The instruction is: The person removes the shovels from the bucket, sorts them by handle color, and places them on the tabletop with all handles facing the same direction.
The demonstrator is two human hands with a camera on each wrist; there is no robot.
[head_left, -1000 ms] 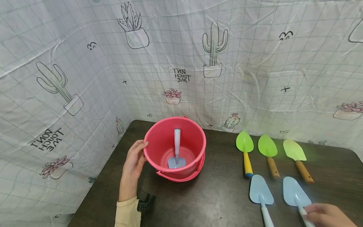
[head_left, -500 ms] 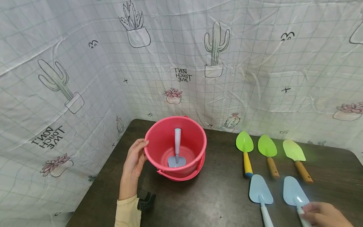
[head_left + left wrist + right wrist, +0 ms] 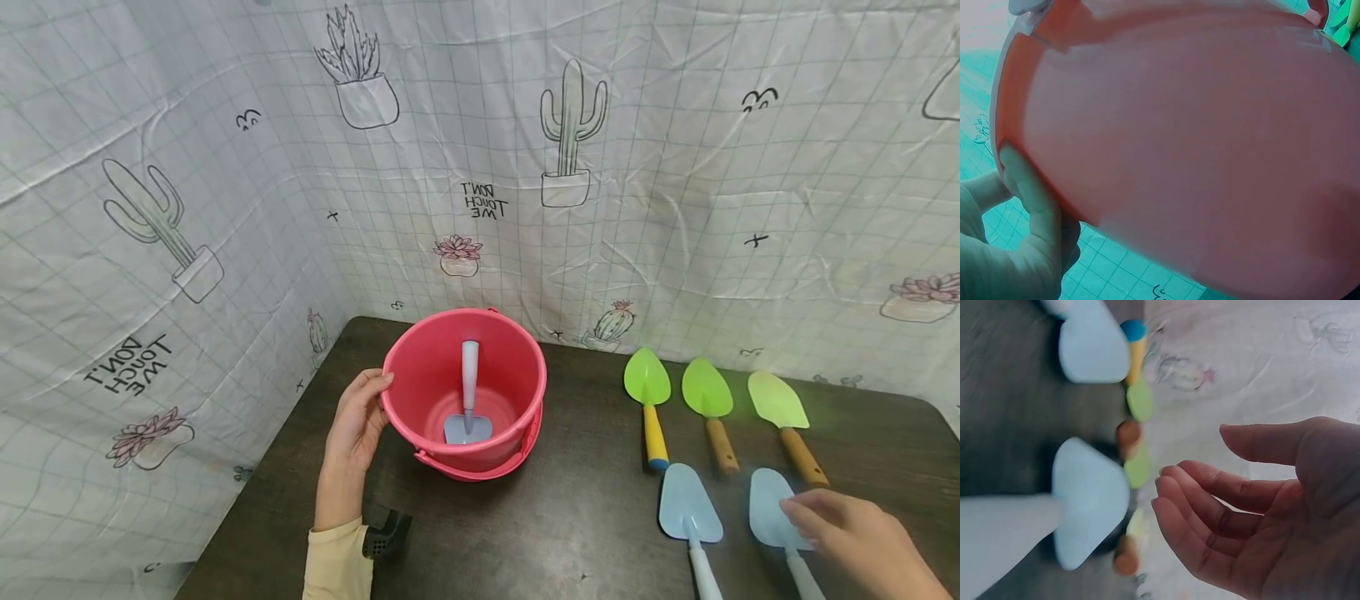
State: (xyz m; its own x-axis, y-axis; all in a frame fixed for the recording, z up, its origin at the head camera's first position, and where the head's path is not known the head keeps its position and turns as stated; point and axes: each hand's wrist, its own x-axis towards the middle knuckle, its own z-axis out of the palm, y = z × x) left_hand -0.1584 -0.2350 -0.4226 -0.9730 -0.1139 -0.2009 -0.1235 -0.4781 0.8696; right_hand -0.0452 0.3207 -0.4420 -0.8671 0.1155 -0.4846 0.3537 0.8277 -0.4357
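Note:
My left hand (image 3: 362, 421) grips the left rim of a red bucket (image 3: 517, 350), thumb on one side of the wall and fingers on the other, as the left wrist view also shows. Inside the bucket a small trowel with a pale handle (image 3: 469, 375) leans upright, its blade at the bottom. Above a light blue trowel (image 3: 768, 504) at the lower right hovers my right hand (image 3: 855, 525). In the right wrist view its thumb (image 3: 1260, 440) and loosely bent fingers (image 3: 1210, 512) stand apart with nothing between them. Another light blue trowel (image 3: 686, 504) lies to the left.
Behind the blue trowels lie a green trowel with a yellow handle (image 3: 652, 425) and two with wooden handles (image 3: 722, 442), (image 3: 802, 454). The dark table (image 3: 585, 500) meets a cloth printed with cacti (image 3: 675, 167) at the back and left.
My right hand has let go of the right-hand blue trowel's handle and risen forward over its blade. The left hand and the bucket have stayed in place.

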